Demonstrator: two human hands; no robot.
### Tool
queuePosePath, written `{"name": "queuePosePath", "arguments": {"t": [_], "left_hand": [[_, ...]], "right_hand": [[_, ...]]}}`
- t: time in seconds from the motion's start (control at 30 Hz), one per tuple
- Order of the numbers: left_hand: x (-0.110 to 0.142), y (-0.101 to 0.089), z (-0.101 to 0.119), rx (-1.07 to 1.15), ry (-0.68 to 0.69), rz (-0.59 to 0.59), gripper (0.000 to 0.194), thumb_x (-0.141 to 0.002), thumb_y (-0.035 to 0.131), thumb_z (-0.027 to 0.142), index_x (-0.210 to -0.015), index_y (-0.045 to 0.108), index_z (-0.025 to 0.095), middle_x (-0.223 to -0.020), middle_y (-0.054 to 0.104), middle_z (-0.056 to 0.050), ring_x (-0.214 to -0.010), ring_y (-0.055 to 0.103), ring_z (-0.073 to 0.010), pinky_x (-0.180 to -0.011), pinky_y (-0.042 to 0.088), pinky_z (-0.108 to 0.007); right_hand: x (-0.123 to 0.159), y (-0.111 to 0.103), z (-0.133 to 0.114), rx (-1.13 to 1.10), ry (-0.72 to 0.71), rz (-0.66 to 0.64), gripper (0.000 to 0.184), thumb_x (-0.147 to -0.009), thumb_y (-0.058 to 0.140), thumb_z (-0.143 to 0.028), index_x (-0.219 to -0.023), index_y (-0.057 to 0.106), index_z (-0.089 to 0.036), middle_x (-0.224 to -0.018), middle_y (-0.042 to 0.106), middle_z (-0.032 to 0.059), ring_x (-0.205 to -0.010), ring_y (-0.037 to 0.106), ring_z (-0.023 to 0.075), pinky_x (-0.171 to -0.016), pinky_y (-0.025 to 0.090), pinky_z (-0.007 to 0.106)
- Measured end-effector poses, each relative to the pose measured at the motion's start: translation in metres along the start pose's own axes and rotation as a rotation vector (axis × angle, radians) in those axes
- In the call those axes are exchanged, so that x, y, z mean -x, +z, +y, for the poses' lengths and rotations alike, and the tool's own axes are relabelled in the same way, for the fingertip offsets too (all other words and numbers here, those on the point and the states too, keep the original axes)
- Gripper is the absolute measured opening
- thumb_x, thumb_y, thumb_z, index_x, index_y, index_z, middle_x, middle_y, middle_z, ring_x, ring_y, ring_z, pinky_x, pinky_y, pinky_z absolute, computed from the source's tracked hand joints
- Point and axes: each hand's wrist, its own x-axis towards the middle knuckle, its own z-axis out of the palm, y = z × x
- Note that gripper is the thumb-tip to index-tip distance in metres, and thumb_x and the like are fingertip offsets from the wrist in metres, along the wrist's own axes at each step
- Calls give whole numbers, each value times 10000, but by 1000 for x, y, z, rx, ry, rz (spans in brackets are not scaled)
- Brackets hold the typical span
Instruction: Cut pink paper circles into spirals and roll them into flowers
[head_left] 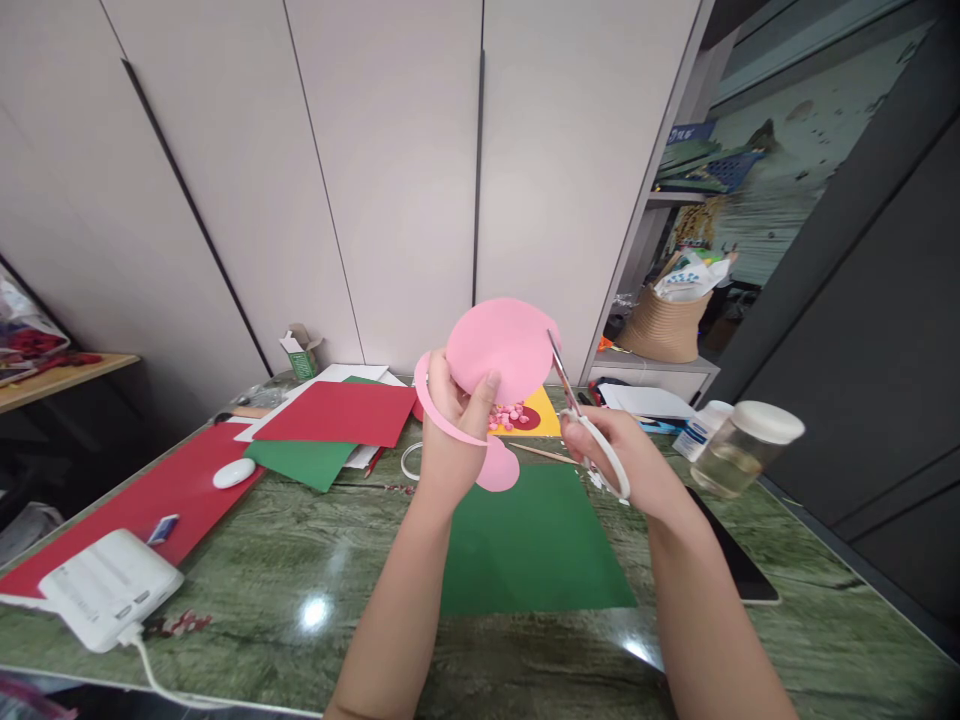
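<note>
My left hand [457, 430] pinches a rounded piece of pink paper [504, 345], held up above the table. A narrow curved pink strip [439, 415] hangs from it and loops round the hand. In my right hand [619, 450] is a pair of scissors [600, 445] with white handles. The blades point up and away, touching the right edge of the pink paper. Below lies a smaller pink paper shape [499, 467], at the top of a green sheet [532, 545]. Behind the hands, small pink pieces [510, 416] rest on a yellow sheet [549, 412].
Red paper [337, 412] and green paper [304, 462] are stacked at the left. A white power bank [112, 585] with a cable sits front left, near a white mouse-like object [234, 473]. At the right stand a lidded jar [742, 450] and a dark tablet [739, 555].
</note>
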Motion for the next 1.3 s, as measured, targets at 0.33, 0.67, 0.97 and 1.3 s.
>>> {"name": "queuePosePath", "arguments": {"t": [0.33,0.67,0.97,1.3], "left_hand": [[-1,-1,0,-9,2,50,242,-818,586,368,-939,480,186,-948,525,-54,-838,559,-147,-696,504,-282],[2,-3,3,-58,-6,6,222,-845,545,388,-935,474,199,-949,530,-49,-837,545,-162,-700,490,-302],[0,-6,7,-121,33,-50,224,-855,544,344,-1023,484,207,-1016,510,-54,-1000,535,-208,-805,461,-340],[-1,-12,6,-171,33,-79,191,-845,548,354,-836,438,198,-957,528,-47,-1047,529,-230,-842,457,-376]], "right_hand": [[0,-1,-1,-18,29,-17,372,-832,501,-431,-570,400,-187,-553,349,-40,-528,303,93,-476,256,230],[0,-2,1,6,13,-32,388,-850,460,-457,-579,405,-186,-551,358,-33,-532,304,94,-479,251,233],[1,-4,2,39,4,-41,435,-860,430,-521,-583,378,-191,-546,327,-43,-523,270,95,-473,210,238],[1,-5,3,39,-19,-64,409,-867,435,-489,-597,367,-190,-578,305,-41,-541,250,94,-481,199,240]]}}
